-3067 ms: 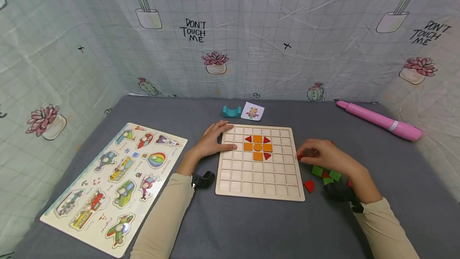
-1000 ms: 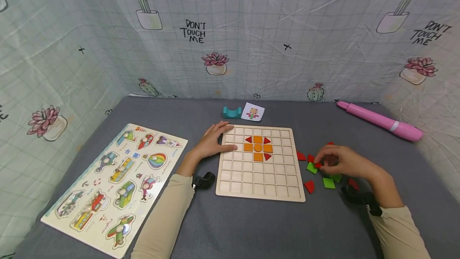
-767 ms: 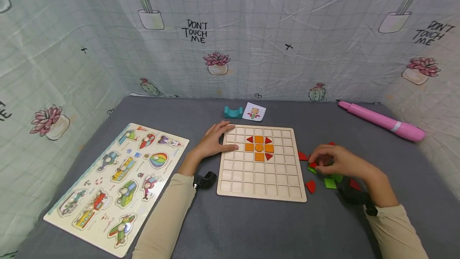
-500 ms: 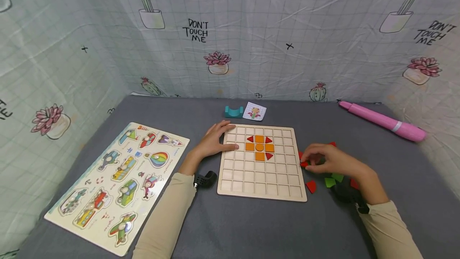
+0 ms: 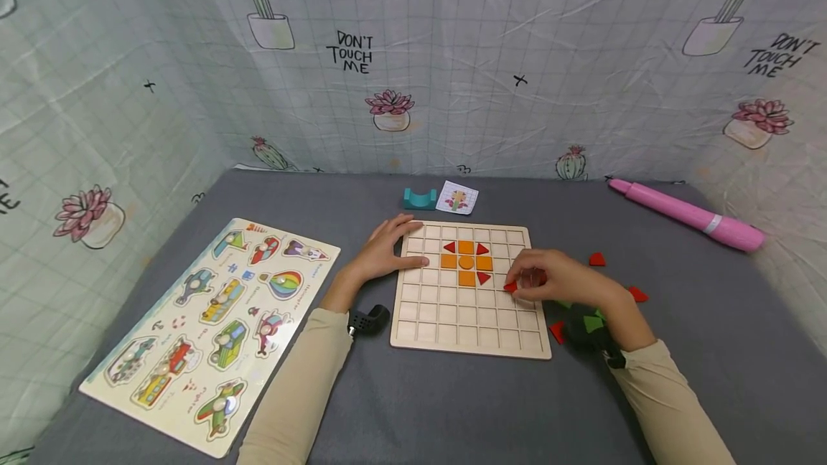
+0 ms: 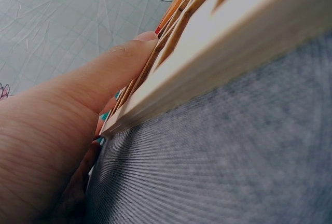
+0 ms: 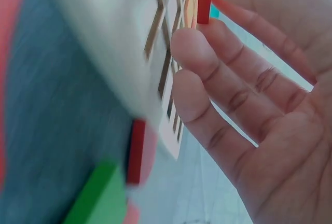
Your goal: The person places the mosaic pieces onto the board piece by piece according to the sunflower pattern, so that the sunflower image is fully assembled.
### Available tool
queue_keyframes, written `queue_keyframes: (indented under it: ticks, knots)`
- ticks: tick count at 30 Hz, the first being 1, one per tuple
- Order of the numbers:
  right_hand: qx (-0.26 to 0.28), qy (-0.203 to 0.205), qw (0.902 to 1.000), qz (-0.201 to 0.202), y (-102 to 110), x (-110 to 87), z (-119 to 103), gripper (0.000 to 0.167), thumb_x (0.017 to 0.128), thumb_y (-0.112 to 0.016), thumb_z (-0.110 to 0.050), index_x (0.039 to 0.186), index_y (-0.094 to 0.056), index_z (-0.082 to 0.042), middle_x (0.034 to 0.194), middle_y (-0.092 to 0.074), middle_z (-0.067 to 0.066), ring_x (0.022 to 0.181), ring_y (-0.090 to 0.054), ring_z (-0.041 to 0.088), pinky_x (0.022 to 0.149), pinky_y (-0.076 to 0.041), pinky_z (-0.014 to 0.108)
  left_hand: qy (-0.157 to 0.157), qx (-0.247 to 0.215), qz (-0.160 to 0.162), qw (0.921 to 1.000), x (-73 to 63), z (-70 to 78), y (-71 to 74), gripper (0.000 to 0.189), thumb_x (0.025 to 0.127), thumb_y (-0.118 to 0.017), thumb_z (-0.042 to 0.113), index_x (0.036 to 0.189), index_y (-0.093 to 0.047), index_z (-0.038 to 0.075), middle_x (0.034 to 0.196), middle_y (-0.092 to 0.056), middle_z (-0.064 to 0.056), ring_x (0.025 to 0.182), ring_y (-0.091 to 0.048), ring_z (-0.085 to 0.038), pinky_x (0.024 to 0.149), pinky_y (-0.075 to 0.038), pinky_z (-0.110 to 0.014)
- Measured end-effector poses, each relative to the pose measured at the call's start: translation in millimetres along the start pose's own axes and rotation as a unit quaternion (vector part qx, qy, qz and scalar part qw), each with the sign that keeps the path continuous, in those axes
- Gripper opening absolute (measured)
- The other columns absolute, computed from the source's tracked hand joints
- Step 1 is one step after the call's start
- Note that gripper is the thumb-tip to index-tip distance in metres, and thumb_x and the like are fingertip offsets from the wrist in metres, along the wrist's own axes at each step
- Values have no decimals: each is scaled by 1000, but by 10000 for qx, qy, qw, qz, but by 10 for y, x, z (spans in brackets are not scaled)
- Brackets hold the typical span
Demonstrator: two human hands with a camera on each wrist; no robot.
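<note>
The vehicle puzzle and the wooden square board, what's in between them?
In the head view: the left hand, its black wrist camera, a beige sleeve and some grey cloth.

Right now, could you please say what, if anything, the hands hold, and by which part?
The right hand pinches a red piece by its edges; the left hand rests on the wooden board.

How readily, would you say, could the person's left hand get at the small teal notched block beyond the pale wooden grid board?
Probably yes: the left hand rests at the far left corner of the grid board, and only grey cloth shows between it and the teal block.
</note>
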State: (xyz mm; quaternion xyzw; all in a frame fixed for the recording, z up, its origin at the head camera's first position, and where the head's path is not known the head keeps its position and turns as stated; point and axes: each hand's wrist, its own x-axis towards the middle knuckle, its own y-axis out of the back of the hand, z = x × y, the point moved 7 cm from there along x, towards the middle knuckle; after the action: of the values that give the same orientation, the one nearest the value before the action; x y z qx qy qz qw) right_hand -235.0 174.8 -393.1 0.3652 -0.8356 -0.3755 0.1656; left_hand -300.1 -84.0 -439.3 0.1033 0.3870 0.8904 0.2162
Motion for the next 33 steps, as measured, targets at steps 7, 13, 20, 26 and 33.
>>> queue_keyframes:
  ticks: [7, 13, 20, 26, 33]
  knots:
    - [38, 283, 9995, -99, -85, 222, -141, 14, 86, -75, -9, 98, -71, -5, 92, -62, 4, 74, -55, 10, 65, -51, 25, 95, -29, -35, 9999, 3, -6, 5, 75, 85, -74, 37, 149, -41, 15, 161, -23, -8, 149, -6, -38, 117, -8, -59]
    - [-116, 400, 9990, -132, -152, 383, -237, 13, 86, -75, -10, 98, -71, -6, 91, -61, 3, 74, -54, 17, 65, -49, 28, 102, -18, -31, 9999, 8, -17, 12, 75, 85, -75, 37, 150, -41, 16, 161, -23, -7, 149, -6, -37, 118, -8, -59]
    - [-351, 458, 9983, -111, -219, 572, -301, 12, 87, -74, -10, 98, -72, -5, 87, -59, 4, 72, -52, 18, 64, -46, 28, 107, 1, -60, 9999, 25, -21, -4, 76, 85, -74, 39, 150, -41, 15, 161, -23, -8, 149, -6, -36, 118, -7, -58]
    - [-404, 420, 9983, -99, -282, 698, -331, 10, 87, -73, -10, 97, -73, -6, 89, -61, 4, 71, -51, 12, 63, -45, 25, 86, -11, -44, 10000, 11, -14, -7, 75, 86, -74, 37, 150, -41, 15, 161, -23, -8, 150, -6, -34, 118, -6, -57]
    - [-541, 375, 9978, -24, -329, 801, -404, 8, 87, -73, -9, 94, -72, -6, 88, -60, 3, 71, -51, 14, 63, -44, 23, 57, 20, 4, 10000, 2, -11, -2, 75, 86, -75, 37, 149, -42, 15, 160, -25, -7, 150, -7, -34, 118, -7, -57]
